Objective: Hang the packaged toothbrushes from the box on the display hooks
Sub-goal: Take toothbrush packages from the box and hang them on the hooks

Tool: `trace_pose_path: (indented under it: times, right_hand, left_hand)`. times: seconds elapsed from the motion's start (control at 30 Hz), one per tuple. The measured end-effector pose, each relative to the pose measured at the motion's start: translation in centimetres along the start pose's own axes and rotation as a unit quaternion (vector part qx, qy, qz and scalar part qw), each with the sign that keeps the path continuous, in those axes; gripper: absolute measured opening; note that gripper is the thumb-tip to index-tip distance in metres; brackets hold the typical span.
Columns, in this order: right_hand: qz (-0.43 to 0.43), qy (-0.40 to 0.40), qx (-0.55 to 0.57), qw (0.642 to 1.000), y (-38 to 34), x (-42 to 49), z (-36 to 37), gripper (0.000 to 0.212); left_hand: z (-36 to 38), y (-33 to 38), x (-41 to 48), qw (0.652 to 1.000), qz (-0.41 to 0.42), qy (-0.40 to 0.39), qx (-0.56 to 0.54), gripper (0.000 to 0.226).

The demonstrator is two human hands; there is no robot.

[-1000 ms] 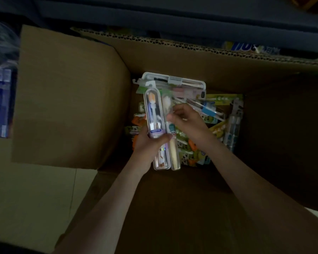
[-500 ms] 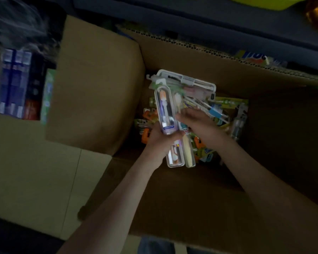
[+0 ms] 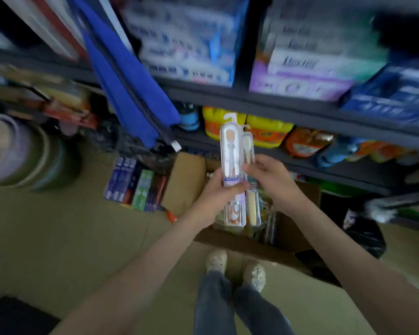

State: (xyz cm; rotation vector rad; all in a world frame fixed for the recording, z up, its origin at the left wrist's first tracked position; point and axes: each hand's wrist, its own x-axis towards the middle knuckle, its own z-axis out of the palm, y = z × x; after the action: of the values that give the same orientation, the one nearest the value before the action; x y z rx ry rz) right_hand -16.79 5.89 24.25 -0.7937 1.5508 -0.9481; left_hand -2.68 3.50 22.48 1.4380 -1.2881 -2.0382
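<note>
While the left hand (image 3: pixel 218 193) curls round a white toothbrush pack (image 3: pixel 231 151), the right hand (image 3: pixel 273 180) pinches a slimmer pack (image 3: pixel 248 146) touching it, both upright above the open box (image 3: pixel 186 180), before the shelves (image 3: pixel 252 103).

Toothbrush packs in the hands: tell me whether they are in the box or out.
Out. The left hand and right hand hold the two packs upright above the open box.
</note>
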Motion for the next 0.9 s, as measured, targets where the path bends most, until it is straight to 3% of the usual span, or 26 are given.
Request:
trace_pose_path:
  times: [0.17, 0.37, 0.47, 0.67, 0.8, 0.9]
  right_hand:
    - [-0.122, 0.033, 0.018, 0.992, -13.4, -4.8, -1.9, 0.02]
    - [-0.235, 0.066, 0.007, 0.97, -26.0, -8.5, -3.8, 0.018]
    - [-0.274, 0.08, -0.005, 0.958, -30.8, -9.6, -3.5, 0.018]
    - [-0.349, 0.187, -0.075, 0.915, -39.3, -10.6, -2.3, 0.021]
    - [-0.362, 0.25, -0.098, 0.893, -42.9, -11.4, -3.6, 0.022]
    - [-0.375, 0.284, -0.126, 0.874, -45.0, -12.0, -5.4, 0.021]
  left_hand:
    - [1.3, 13.5, -5.9, 0.987, 0.141, 0.023, 0.069, 0.04]
    - [1.6, 26.3, -10.3, 0.965, 0.245, -0.003, 0.092, 0.017]
    - [0.8, 31.0, -11.6, 0.954, 0.284, -0.024, 0.092, 0.031]
    - [-2.6, 39.2, -12.4, 0.918, 0.382, -0.059, 0.083, 0.021]
    - [-3.9, 43.4, -11.9, 0.898, 0.428, -0.065, 0.084, 0.038]
    - [-4.0, 45.7, -11.1, 0.893, 0.438, -0.08, 0.069, 0.031]
